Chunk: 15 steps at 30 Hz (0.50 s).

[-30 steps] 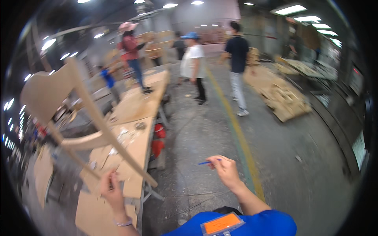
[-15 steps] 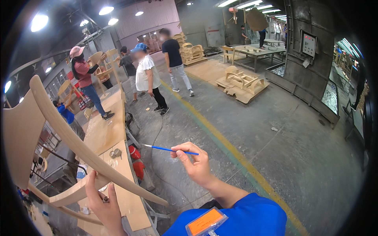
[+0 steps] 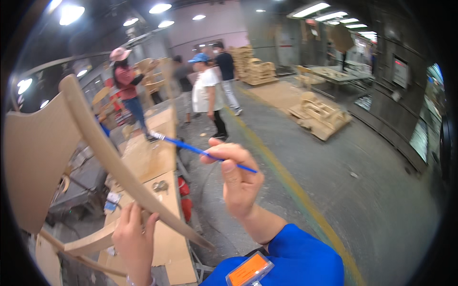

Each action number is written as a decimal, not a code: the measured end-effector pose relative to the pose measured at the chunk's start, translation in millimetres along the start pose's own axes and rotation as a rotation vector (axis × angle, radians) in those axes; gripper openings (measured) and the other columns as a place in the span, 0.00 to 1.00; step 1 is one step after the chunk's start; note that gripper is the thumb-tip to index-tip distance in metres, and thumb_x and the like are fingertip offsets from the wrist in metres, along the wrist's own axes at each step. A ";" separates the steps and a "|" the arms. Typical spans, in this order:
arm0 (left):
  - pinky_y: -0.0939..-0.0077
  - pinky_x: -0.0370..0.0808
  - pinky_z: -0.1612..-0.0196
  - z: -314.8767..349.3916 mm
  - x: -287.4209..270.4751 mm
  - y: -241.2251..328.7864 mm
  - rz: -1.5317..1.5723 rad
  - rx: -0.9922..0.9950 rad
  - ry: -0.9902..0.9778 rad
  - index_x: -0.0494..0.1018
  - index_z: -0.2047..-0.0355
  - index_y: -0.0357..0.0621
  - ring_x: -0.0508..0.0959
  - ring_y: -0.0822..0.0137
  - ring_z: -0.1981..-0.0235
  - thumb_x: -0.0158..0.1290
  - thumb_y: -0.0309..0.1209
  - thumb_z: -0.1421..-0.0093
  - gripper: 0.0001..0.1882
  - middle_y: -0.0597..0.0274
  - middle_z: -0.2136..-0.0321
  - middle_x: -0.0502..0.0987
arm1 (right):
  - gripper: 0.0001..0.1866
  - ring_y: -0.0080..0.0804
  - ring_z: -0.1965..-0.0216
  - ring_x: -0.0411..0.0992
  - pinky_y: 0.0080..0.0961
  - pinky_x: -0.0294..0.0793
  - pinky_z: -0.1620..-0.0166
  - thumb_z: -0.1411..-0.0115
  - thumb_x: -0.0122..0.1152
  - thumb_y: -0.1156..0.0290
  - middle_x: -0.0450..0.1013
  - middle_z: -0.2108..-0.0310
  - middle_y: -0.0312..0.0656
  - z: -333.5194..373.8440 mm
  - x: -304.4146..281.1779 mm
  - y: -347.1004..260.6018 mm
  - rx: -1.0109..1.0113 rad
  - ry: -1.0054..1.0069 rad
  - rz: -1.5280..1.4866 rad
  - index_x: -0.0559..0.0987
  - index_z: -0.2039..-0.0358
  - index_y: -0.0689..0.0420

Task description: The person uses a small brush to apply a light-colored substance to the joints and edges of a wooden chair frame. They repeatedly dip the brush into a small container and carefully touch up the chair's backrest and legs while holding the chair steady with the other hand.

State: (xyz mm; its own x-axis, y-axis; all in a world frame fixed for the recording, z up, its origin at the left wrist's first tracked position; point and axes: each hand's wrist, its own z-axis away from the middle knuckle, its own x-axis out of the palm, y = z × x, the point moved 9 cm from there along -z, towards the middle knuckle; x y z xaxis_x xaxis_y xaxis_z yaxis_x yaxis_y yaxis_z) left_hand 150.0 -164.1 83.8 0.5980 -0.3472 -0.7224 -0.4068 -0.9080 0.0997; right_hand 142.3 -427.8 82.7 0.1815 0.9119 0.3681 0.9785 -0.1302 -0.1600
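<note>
At the far left, a bare wooden chair frame [image 3: 52, 157] is held up off the workbench [image 3: 152, 162], its broad backrest filling the left edge and a curved leg slanting down to the right. The left hand [image 3: 134, 240] has its fingers wrapped around that leg near a lower rail. To the right, the right hand [image 3: 238, 178] pinches a thin blue-handled brush [image 3: 191, 148] between thumb and fingertips, bristle tip pointing left toward the chair but well apart from it. The wood looks raw and uncoated, so the brushwork seems barely begun. Beyond, 4 people stand near stacked wooden parts [image 3: 319, 117].
</note>
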 end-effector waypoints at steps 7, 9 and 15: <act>0.61 0.78 0.68 -9.9 2.0 -1.8 -0.142 0.007 0.045 0.80 0.57 0.41 0.83 0.54 0.70 0.67 0.43 0.42 0.20 0.59 0.61 0.81 | 0.14 0.31 0.63 0.77 0.48 0.69 0.38 0.23 0.50 0.61 0.81 0.68 0.44 -63.6 37.8 6.4 -0.296 0.125 -0.088 0.76 0.56 0.59; 0.66 0.79 0.72 -11.5 4.3 -7.1 -0.255 -0.013 0.051 0.80 0.53 0.44 0.83 0.60 0.73 0.65 0.48 0.40 0.23 0.62 0.62 0.80 | 0.14 0.30 0.63 0.77 0.47 0.68 0.37 0.23 0.49 0.60 0.81 0.70 0.42 -76.7 50.7 13.9 -0.317 0.102 -0.086 0.76 0.56 0.57; 0.72 0.78 0.76 -11.6 21.2 -37.0 -0.373 -0.132 0.028 0.80 0.47 0.45 0.82 0.66 0.75 0.62 0.54 0.40 0.29 0.65 0.64 0.79 | 0.15 0.28 0.66 0.77 0.47 0.68 0.37 0.22 0.46 0.57 0.80 0.73 0.39 -84.8 100.7 47.0 -0.377 0.023 -0.180 0.72 0.57 0.55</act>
State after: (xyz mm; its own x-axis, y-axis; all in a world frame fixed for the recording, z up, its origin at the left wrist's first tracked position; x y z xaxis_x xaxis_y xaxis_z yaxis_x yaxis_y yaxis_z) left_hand 185.8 -140.6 72.8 0.7071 0.0075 -0.7071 -0.0670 -0.9947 -0.0775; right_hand 214.9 -375.1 189.9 0.0018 0.9246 0.3809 0.9613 -0.1066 0.2541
